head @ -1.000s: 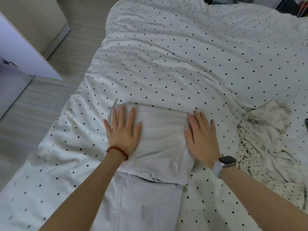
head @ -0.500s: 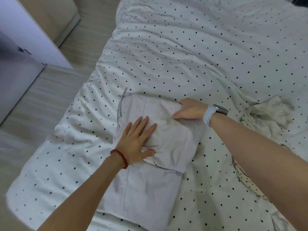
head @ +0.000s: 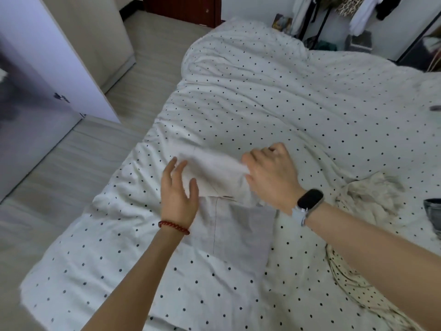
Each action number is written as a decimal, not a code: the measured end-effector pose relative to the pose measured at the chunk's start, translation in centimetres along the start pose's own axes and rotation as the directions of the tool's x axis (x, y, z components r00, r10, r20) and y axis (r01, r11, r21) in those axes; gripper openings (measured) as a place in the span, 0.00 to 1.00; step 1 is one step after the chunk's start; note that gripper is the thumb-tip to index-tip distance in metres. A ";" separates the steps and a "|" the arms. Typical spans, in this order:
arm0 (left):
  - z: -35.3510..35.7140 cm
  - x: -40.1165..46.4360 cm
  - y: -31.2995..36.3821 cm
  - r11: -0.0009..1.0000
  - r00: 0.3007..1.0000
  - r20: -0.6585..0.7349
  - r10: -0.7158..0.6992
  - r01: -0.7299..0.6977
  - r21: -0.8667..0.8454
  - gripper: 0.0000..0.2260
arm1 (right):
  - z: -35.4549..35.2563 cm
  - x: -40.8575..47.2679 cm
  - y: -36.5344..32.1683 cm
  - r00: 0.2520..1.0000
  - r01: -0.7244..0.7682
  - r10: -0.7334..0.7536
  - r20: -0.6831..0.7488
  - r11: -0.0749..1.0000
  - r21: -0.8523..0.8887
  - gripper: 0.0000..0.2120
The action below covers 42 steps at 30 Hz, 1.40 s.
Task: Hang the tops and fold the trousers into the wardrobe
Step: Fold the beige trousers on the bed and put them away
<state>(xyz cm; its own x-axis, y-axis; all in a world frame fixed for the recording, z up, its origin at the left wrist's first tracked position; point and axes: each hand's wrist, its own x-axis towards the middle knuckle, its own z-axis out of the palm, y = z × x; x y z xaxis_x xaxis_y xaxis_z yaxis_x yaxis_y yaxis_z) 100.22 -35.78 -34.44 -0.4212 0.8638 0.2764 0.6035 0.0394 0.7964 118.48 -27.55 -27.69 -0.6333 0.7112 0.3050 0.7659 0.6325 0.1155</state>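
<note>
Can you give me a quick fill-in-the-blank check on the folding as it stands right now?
1. The pale grey trousers lie on a quilt patterned with black ____.
2. The ____ hand grips the folded upper part of the trousers.
3. The left hand is open, and its wrist wears a ____ bead bracelet.
4. The smartwatch is on the ____ wrist.

Missing words: dots; right; red; right

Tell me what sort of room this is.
Most likely a bedroom. A bed with a white black-dotted duvet fills the view, clothes hang on a black garment rack at the back, and a white wardrobe door stands open at left.
</note>
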 end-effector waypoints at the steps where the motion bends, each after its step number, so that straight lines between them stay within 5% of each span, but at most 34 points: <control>1: -0.6 -0.6 -0.2 1.000 0.997 -0.077 -0.018 0.018 -0.003 0.22 | 0.1 -1.9 -1.4 0.999 0.040 -0.041 0.029 0.998 0.039 0.15; 4: -2.1 -2.4 -1.4 0.991 0.991 -0.134 0.017 0.001 0.136 0.20 | 1.3 -7.9 -5.5 0.977 0.120 -0.143 0.156 0.981 0.152 0.13; 8: -1.6 -4.8 -3.1 0.965 0.985 0.159 -0.070 0.027 0.262 0.25 | 3.4 -13.6 -8.0 0.904 0.055 -0.154 0.399 0.967 0.250 0.16; 12: 0.6 -3.9 -3.9 0.940 0.933 0.360 0.026 -0.145 0.309 0.25 | 4.4 -12.6 -6.9 0.982 -0.134 0.078 0.174 0.933 0.335 0.12; 15: 3.4 -0.9 -3.1 0.894 0.823 0.556 0.117 -0.331 0.302 0.31 | 6.0 -9.3 -5.1 0.963 -0.252 0.222 0.151 0.941 0.225 0.12; 18: 5.8 1.8 -3.6 0.810 0.650 0.759 -0.040 -0.424 0.406 0.35 | 7.7 -7.9 -3.8 0.917 -0.335 0.263 0.300 0.916 0.222 0.15; 20: 6.5 2.9 -4.7 0.820 0.617 0.771 -0.159 -0.352 0.451 0.28 | 8.2 -8.2 -2.8 0.860 -0.452 0.342 0.380 0.855 0.255 0.18; 22: 6.2 3.4 -5.9 0.875 0.687 0.693 -0.220 -0.176 0.452 0.22 | 8.2 -9.0 -1.8 0.789 -0.593 0.455 0.413 0.739 0.319 0.16; 26: 5.0 4.4 -7.0 0.888 0.712 0.609 -0.349 0.044 0.458 0.17 | 7.8 -9.9 -0.2 0.581 -0.806 0.624 0.522 0.354 0.474 0.15; 29: 4.8 4.8 -6.8 0.919 0.691 0.642 -0.331 0.081 0.386 0.14 | 7.6 -9.3 -0.1 0.551 -0.822 0.619 0.560 0.285 0.493 0.09; 32: 4.1 4.5 -6.6 0.936 0.757 0.595 -0.270 0.062 0.346 0.12 | 6.9 -9.2 0.3 0.520 -0.822 0.647 0.558 0.200 0.533 0.05; 37: 4.1 5.2 -6.0 0.924 0.786 0.542 -0.298 0.096 0.369 0.19 | 6.8 -9.6 2.7 0.327 -0.834 0.778 0.536 -0.028 0.550 0.06; 40: 4.5 5.3 -6.1 0.916 0.781 0.485 -0.393 0.289 0.276 0.13 | 7.5 -9.3 2.2 0.276 -0.832 0.772 0.572 -0.106 0.544 0.09; 42: 4.0 5.0 -7.2 0.842 0.705 0.495 -0.508 0.528 0.112 0.13 | 7.4 -9.7 1.4 0.322 -0.792 0.732 0.600 -0.139 0.594 0.11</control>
<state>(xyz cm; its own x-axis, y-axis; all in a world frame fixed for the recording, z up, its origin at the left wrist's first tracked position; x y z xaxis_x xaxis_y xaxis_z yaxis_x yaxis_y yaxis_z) 96.50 -29.74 -40.94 -0.2687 0.8374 -0.4760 0.3617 0.5458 0.7559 124.88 -31.32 -37.45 0.2905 0.8760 -0.3850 0.3296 -0.4694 -0.8192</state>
